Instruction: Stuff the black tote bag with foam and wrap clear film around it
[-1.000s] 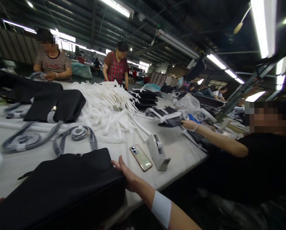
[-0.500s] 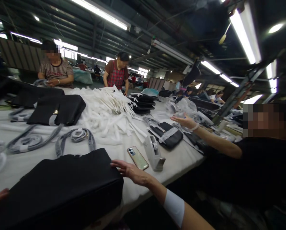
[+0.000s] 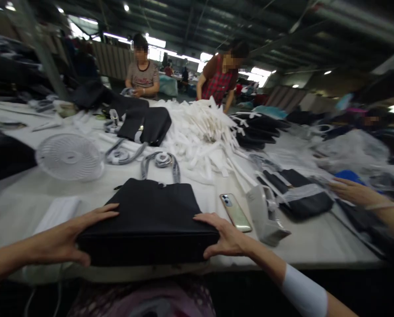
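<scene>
One bag (image 3: 153, 213): lower centre of frame, at table (image 3: 315, 248) edge | left hand (image 3: 68, 235): grasping bag's left end | right hand (image 3: 223, 233): grasping its right end | phone (image 3: 236, 213), dispenser (image 3: 260, 215): right of centre | fan (image 3: 69, 157): left of frame

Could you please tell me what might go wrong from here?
The boxy, smooth black bag lies at the near edge of the white tabletop; it could slip off if the left hand and right hand loosen. The right hand is close to the flat, pale-green phone, which might get knocked.
</scene>
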`<state>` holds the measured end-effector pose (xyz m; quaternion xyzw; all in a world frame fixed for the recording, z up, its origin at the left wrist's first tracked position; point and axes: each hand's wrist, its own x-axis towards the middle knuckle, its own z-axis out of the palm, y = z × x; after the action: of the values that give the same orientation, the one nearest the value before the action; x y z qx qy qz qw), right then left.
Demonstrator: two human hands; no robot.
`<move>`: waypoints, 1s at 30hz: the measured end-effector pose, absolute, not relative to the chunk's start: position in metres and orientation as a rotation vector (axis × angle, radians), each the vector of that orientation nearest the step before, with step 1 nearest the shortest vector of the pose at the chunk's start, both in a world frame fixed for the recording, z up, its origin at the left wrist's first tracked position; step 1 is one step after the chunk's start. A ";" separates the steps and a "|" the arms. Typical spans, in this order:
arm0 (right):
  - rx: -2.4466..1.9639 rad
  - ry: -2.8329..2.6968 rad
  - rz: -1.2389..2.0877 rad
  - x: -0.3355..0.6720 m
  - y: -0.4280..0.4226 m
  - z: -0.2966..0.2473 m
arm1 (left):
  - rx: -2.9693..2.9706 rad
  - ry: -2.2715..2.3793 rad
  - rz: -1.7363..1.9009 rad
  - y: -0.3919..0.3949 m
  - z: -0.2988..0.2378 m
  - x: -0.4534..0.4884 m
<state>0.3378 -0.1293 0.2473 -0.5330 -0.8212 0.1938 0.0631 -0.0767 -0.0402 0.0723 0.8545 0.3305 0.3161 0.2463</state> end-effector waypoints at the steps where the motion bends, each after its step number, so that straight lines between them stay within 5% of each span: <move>1: -1.632 -2.483 0.564 0.337 -0.128 0.248 | 2.279 0.810 0.773 -0.041 0.075 -0.079; 9: -2.013 -2.161 0.475 0.354 -0.101 0.205 | 1.758 0.950 0.708 -0.023 0.060 -0.057; 15: -2.180 -1.829 0.208 0.352 -0.059 0.157 | 1.692 1.500 0.841 0.008 0.028 -0.010; 24: -2.281 -1.896 0.149 0.351 -0.056 0.165 | 1.659 1.664 0.834 0.010 0.020 0.000; 30: -2.139 -2.223 -0.686 0.321 -0.054 0.189 | 1.586 1.717 0.864 0.007 0.021 0.006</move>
<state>0.3214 -0.0542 0.1891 -0.6769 -0.7033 -0.2170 -0.0094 0.0059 0.0074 0.0212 0.6032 0.6529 0.3285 0.3193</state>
